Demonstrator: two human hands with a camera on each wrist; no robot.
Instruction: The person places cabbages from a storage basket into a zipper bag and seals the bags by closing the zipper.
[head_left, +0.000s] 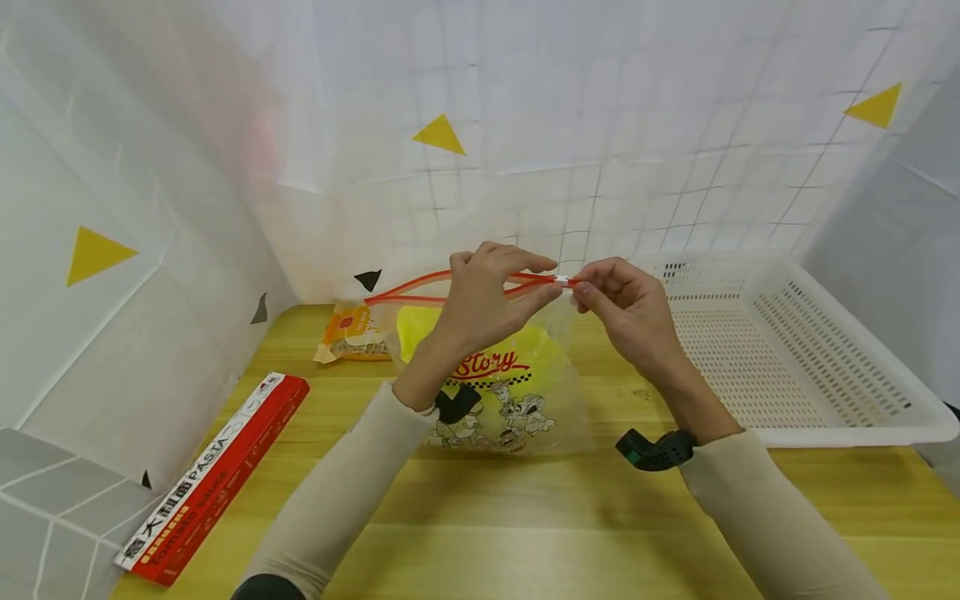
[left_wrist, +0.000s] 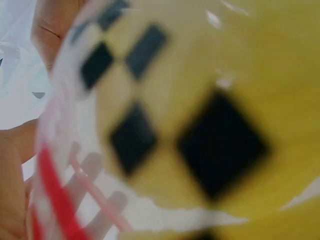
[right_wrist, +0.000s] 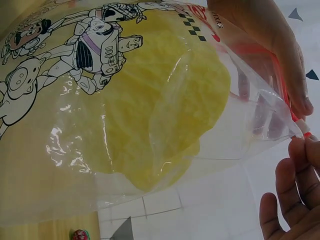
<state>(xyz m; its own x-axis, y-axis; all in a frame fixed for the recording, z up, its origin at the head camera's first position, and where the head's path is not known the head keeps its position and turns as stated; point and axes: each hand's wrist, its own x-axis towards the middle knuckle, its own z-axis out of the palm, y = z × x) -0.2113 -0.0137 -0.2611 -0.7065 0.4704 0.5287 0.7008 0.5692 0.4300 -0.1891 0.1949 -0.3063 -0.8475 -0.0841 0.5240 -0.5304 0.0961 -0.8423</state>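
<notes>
A clear zip bag (head_left: pixel 517 408) with cartoon figures and red lettering stands upright on the table, its red-edged mouth gaping on the left. Yellow shows through it; I cannot tell whether that is print or contents. At the mouth's right end sits a white slider (head_left: pixel 562 282). My left hand (head_left: pixel 487 292) straddles the mouth, thumb in front and fingers behind, the thumb and index tips at the slider. The right hand (head_left: pixel 626 308) pinches the red strip's end just beyond it. In the right wrist view, the bag (right_wrist: pixel 150 115) fills much of the frame.
To the left lies a red and white pasta box (head_left: pixel 213 479). Behind the bag is an orange food packet (head_left: pixel 356 333). A white perforated basket (head_left: pixel 847 433) occupies the table's right side. White sheeting (head_left: pixel 637 125) stands close behind everything.
</notes>
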